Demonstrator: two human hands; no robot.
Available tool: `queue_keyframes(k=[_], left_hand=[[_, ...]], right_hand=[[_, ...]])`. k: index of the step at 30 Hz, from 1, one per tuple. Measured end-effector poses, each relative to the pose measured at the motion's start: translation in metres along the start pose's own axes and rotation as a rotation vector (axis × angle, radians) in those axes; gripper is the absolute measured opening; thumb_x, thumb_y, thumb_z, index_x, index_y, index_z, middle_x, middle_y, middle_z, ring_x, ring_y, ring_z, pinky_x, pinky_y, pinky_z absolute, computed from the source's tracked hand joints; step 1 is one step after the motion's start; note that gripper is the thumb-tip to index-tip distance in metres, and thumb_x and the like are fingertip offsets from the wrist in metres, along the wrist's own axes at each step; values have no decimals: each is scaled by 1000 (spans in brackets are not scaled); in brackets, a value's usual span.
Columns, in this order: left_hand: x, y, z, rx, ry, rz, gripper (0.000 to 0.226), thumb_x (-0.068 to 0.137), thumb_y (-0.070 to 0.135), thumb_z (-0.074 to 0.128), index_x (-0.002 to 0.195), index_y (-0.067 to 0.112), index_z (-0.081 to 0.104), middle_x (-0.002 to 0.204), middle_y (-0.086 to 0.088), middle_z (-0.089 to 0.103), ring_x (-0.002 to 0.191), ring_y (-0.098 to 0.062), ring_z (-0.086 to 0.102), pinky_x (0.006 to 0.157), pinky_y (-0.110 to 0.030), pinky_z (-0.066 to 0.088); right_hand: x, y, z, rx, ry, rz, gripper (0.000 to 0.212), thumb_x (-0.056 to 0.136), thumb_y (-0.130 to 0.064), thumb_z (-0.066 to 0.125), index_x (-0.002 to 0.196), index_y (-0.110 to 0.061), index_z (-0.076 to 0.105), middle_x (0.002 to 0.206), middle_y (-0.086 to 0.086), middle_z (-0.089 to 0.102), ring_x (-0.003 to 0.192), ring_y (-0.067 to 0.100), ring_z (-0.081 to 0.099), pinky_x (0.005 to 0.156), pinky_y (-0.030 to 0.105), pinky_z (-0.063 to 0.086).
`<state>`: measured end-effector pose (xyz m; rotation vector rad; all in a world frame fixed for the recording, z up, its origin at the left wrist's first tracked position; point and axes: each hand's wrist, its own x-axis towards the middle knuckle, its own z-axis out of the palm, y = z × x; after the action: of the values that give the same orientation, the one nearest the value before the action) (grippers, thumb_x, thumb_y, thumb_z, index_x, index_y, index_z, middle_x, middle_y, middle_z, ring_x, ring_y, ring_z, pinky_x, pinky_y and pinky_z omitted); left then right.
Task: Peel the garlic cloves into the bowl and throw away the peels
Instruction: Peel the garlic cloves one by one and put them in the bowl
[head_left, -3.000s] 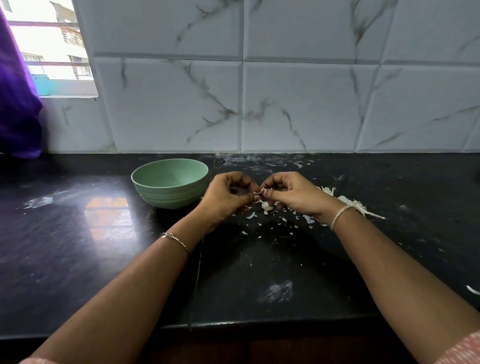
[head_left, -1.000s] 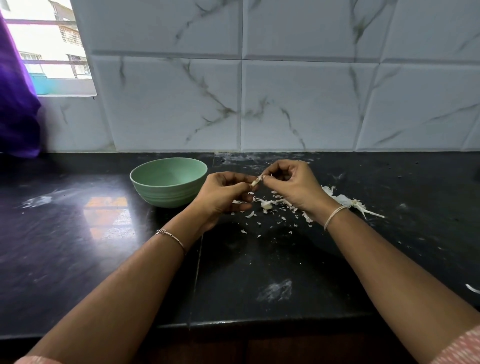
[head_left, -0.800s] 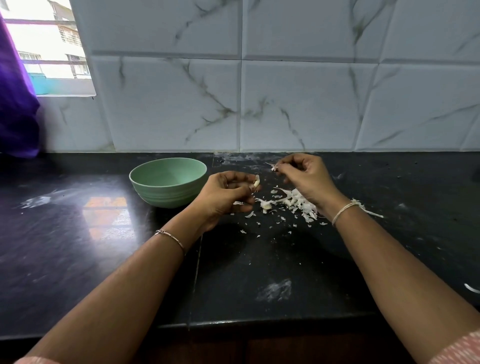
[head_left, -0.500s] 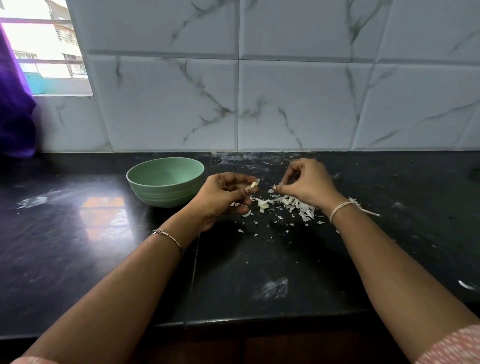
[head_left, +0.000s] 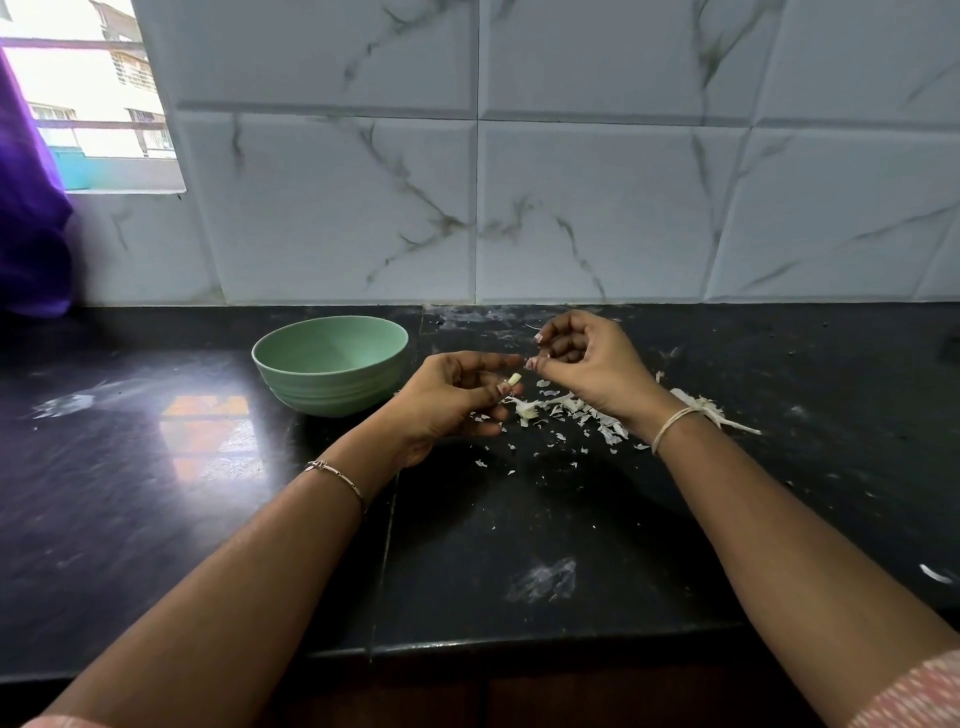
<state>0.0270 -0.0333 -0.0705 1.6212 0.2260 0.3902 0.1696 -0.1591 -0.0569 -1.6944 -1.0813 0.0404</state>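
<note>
My left hand (head_left: 452, 400) pinches a small pale garlic clove (head_left: 514, 379) between thumb and fingers, just right of the green bowl (head_left: 332, 364). My right hand (head_left: 587, 369) hovers beside it with curled fingers, its fingertips close to the clove; whether a scrap of peel sits in them I cannot tell. A scatter of white garlic peels (head_left: 566, 410) lies on the black counter (head_left: 156, 493) under and between both hands. The bowl's inside looks bare from here.
A white marble-tiled wall (head_left: 571, 208) rises behind the counter. A window and a purple cloth (head_left: 26, 234) are at the far left. One stray white peel (head_left: 935, 574) lies near the counter's right front edge.
Both hands were pulling at the clove together; the right hand has come away from it, lifted off and returned near, while the left keeps the clove. More peel bits lie on the counter.
</note>
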Motion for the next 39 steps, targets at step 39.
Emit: queue_keyframes(k=[39], left_hand=[[-20, 27, -78, 1037, 847, -19, 16, 90, 31, 57, 102, 31, 68, 120, 0, 63, 118, -25, 52, 97, -42, 34]], right_hand=[[-2, 6, 8, -468, -48, -146, 14, 98, -23, 55, 106, -26, 66, 75, -19, 70, 70, 2, 66, 70, 32, 54]])
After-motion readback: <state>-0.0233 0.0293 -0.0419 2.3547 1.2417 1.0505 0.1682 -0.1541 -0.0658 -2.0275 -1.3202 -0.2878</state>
